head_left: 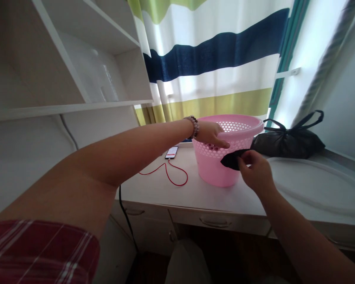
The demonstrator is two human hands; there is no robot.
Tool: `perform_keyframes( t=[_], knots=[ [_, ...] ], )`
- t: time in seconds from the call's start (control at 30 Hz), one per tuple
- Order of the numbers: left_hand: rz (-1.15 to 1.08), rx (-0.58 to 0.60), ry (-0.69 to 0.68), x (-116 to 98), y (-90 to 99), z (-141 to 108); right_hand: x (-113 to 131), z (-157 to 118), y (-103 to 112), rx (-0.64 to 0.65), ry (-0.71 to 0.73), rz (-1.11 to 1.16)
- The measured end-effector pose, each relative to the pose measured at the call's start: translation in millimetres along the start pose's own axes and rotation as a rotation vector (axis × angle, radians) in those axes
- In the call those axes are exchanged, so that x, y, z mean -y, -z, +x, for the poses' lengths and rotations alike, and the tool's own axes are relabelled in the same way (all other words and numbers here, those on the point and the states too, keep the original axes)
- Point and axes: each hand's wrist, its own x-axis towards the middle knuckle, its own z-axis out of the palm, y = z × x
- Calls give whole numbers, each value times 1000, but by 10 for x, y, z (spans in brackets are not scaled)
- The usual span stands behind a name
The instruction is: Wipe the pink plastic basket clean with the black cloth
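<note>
A pink plastic basket with a perforated upper wall stands upright on the white desk. My left hand lies over its near rim, fingers bent to the inner side and thumb against the outer wall, gripping it. A beaded bracelet circles that wrist. Close in front of the basket, my right hand pinches a small black piece of cloth between thumb and fingers. The cloth points left, below my left thumb; its exact kind is unclear. What lies inside the basket is hidden.
Left of the basket, a phone is plugged into a red cable. A tied black plastic bag and a white oval lid-like piece are on the right. Shelves overhang the left; a striped curtain hangs behind.
</note>
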Motion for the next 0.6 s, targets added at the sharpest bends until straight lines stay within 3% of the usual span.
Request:
perform_keyframes(
  t=[0.17,0.33,0.43,0.6],
  knots=[
    [-44,-4,-82,241,93,154,270,469,-13,-207,43,-55],
    [-70,-5,-128,577,202,349,165,754,-242,-193,-15,-110],
    [-76,-24,-151,802,271,446,-44,767,-474,-109,-40,-125],
    [-96,-67,-133,1083,321,543,-629,492,-909,248,-41,-136]
  ],
)
